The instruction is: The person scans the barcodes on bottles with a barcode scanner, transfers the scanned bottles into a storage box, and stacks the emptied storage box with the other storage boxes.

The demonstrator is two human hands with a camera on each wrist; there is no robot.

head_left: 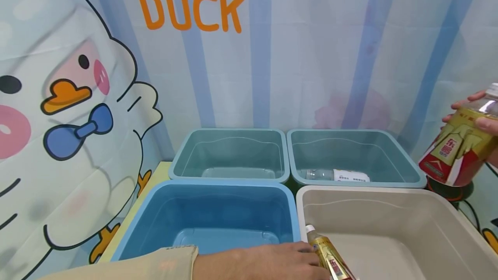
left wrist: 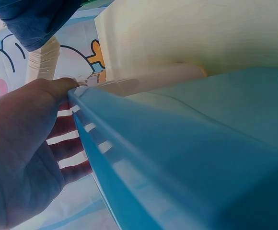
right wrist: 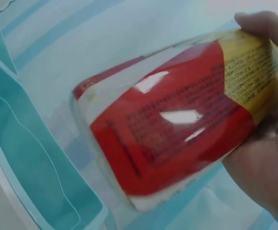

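Observation:
At the right, my right hand (head_left: 491, 128) grips a plastic drink bottle (head_left: 455, 150) by its upper part. The bottle is tilted, cap up, with a gold and red label; in the right wrist view its red side (right wrist: 167, 120) faces the camera. My left hand (head_left: 264, 262) reaches over the front of the blue bin (head_left: 289, 202). In the left wrist view, the left hand (left wrist: 38, 134) holds the blue bin's rim (left wrist: 129, 120), thumb on one side, fingers passing behind. A similar gold bottle (head_left: 328, 252) leans in the beige bin (head_left: 389, 198) beside these fingers.
Behind stand two teal bins (head_left: 233, 133); the right teal bin (head_left: 350, 135) holds a clear bottle with a white label (head_left: 350, 176). A dark round object (head_left: 451, 191) and a cable (head_left: 472, 211) are at the right. A duck-print curtain (head_left: 303, 55) hangs behind.

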